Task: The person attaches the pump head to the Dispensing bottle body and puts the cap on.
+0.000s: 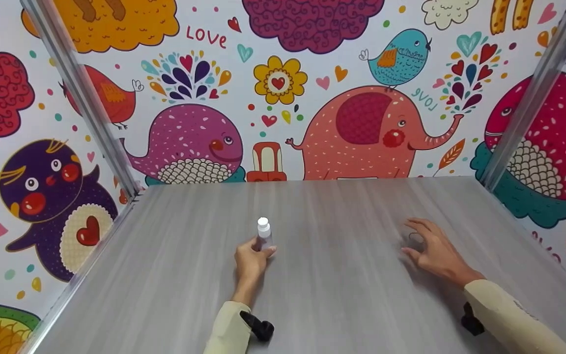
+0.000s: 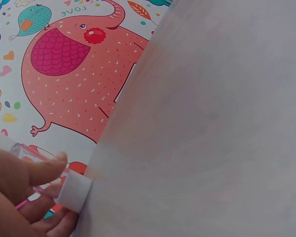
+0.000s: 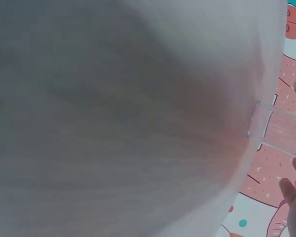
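Note:
My left hand (image 1: pixel 251 263) grips a small clear bottle (image 1: pixel 265 241) with a white cap (image 1: pixel 263 222). In the left wrist view, thumb and fingers lie round the bottle's clear body, and its white base (image 2: pixel 74 191) is at the tabletop. Over to the right, my right hand (image 1: pixel 438 255) is curved round a clear, see-through container, which barely shows in the head view. In the right wrist view the clear container (image 3: pixel 283 131) stands between the thumb and fingers (image 3: pixel 288 190) at the frame's edge; its upper part is out of frame.
The grey wood-grain table (image 1: pixel 332 275) lies under both hands. Behind it is a wall with printed cartoon animals (image 1: pixel 361 132). Metal posts (image 1: pixel 86 103) rise at both back corners. A black strap (image 1: pixel 258 327) is on each wrist.

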A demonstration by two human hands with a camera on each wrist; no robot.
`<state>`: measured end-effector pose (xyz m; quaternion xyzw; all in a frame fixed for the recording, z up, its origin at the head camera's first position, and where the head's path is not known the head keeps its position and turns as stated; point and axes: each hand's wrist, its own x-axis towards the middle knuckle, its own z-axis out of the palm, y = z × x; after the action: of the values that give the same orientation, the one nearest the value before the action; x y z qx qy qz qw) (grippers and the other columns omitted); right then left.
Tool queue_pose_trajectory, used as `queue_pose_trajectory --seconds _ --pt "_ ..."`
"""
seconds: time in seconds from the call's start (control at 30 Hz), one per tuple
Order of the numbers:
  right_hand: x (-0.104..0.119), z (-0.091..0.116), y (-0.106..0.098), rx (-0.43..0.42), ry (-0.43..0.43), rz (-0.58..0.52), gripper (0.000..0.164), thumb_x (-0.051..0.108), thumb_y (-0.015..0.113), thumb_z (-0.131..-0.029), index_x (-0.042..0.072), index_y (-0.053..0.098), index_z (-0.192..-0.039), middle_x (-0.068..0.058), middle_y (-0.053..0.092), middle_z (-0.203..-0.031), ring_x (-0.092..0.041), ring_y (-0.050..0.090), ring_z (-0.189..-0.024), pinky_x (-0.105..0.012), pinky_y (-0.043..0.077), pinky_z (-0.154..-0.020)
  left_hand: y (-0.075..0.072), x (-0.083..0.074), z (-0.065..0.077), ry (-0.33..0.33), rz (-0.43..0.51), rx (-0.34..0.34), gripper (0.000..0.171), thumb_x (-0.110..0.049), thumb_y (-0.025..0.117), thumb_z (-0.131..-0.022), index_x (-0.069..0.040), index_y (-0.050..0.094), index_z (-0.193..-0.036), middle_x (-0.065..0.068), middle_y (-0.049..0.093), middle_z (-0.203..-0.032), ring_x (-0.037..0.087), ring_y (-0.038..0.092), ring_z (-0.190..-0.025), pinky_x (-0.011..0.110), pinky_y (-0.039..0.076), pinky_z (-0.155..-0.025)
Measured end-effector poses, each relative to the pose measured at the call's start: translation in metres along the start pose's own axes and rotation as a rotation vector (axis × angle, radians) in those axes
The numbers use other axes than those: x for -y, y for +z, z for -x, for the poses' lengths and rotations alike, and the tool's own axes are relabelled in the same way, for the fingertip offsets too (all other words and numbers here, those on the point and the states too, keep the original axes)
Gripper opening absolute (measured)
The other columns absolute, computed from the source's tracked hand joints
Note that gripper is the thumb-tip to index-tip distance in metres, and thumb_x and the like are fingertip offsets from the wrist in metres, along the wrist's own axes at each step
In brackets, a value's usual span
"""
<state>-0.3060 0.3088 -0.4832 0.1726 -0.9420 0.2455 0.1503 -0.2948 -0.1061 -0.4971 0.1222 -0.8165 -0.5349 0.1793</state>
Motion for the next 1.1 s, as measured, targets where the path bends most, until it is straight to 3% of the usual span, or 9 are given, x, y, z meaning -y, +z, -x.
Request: queue_pose_trajectory --seconds 0.17,0.33,0.7,0.93,1.1 --pt "0.0004 0.0035 0.0003 0.033 0.090 -0.030 0.069 0.018 0.077 -0.086 0.001 0.044 -0.145 -0.022 0.045 -0.145 -0.042 0.045 -0.131 -0.068 0.035 -0.107 0.0001 0.0001 0.0001 -0.007 -0.002 0.009 0.025 -0.008 0.083 -0.077 -0.001 0.076 -0.100 0.018 0.076 -0.104 0.025 0.069 -0.091 0.047 0.052 -0.084" --pt "-0.0004 0.0050 0.0014 0.007 0.123 -0.060 0.068 0.015 0.077 -0.086 0.000 0.044 -0.144 -0.024 0.048 -0.140 -0.044 0.052 -0.124 -0.065 0.043 -0.101 0.0004 -0.0001 0.0000 -0.018 -0.006 0.004 0.032 -0.008 0.083 -0.077 -0.002 0.076 -0.108 0.020 0.075 -0.110 0.031 0.071 -0.103 0.050 0.052 -0.091" --pt "-0.0015 0.0082 0.0049 0.008 0.222 -0.189 0.071 0.018 0.074 -0.090 -0.005 0.038 -0.147 -0.028 0.047 -0.142 -0.046 0.050 -0.127 -0.062 0.043 -0.104 0.0005 -0.0009 -0.0001 -0.038 0.003 0.011 0.032 -0.009 0.083 -0.078 -0.002 0.075 -0.108 0.021 0.074 -0.114 0.033 0.070 -0.109 0.051 0.051 -0.095" --pt "0.0018 0.0099 0.0053 0.038 0.340 -0.262 0.074 0.024 0.072 -0.092 -0.002 0.035 -0.150 -0.027 0.046 -0.144 -0.046 0.050 -0.129 -0.061 0.041 -0.106 0.0009 -0.0005 -0.0007 0.008 -0.003 -0.009 0.025 -0.007 0.084 -0.076 0.000 0.076 -0.098 0.018 0.077 -0.101 0.026 0.069 -0.091 0.047 0.053 -0.084" --pt "0.0026 0.0097 0.0065 0.065 0.384 -0.282 0.077 0.028 0.072 -0.092 -0.003 0.033 -0.150 -0.028 0.046 -0.146 -0.046 0.050 -0.130 -0.060 0.041 -0.107 0.0013 0.0005 -0.0015 0.012 0.009 -0.008 0.024 -0.006 0.083 -0.076 0.001 0.075 -0.097 0.019 0.077 -0.101 0.027 0.070 -0.092 0.047 0.053 -0.085"
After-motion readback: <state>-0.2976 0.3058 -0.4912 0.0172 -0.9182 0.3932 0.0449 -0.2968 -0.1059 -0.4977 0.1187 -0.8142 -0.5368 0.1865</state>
